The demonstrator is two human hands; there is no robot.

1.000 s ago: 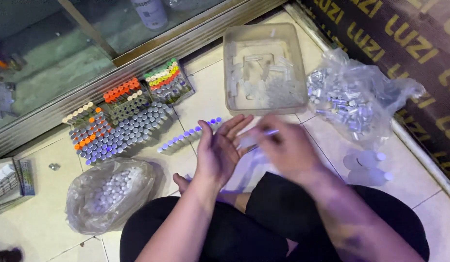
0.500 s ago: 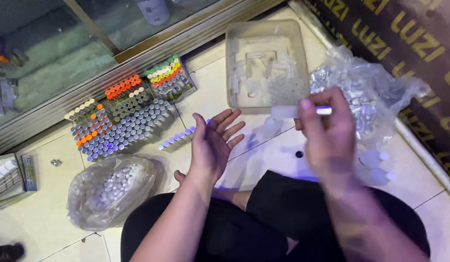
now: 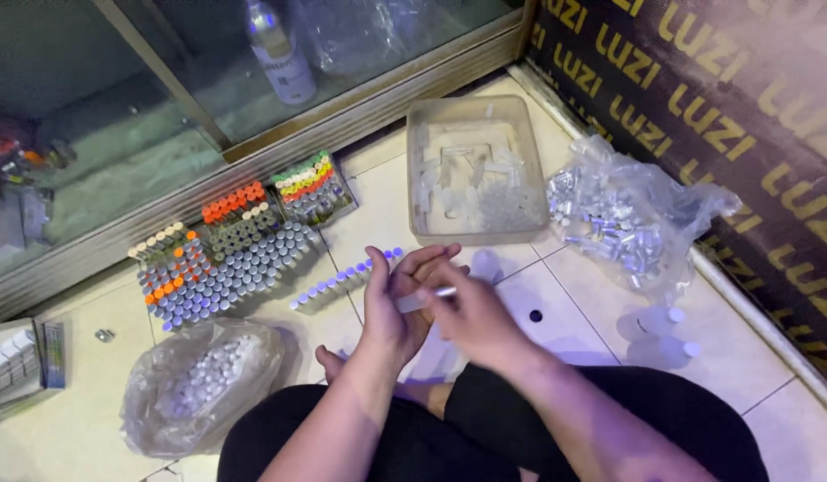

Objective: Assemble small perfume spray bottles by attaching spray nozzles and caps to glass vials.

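I sit cross-legged on a tiled floor with both hands together above my knees. My left hand [image 3: 391, 299] is cupped, palm up, with its fingers around the end of a small clear tube [image 3: 422, 297]. My right hand [image 3: 471, 312] pinches the same tube from the right. A short row of small tubes with bluish caps [image 3: 342, 281] lies on the floor just left of my hands. Beyond my hands stands a clear plastic tub [image 3: 431, 223] with loose clear parts in it.
Rows of capped vials [image 3: 226, 259] with grey, orange and other coloured tops lie at the left. Clear bags of small parts sit at the lower left [image 3: 195, 384] and right [image 3: 627, 219]. A glass cabinet front [image 3: 253, 143] runs along the back. A black patterned wall [image 3: 743, 107] stands at the right.
My right hand came back from the right, near the bag, with a small tube and met my left hand. The left hand's fingers have curled around the tube.
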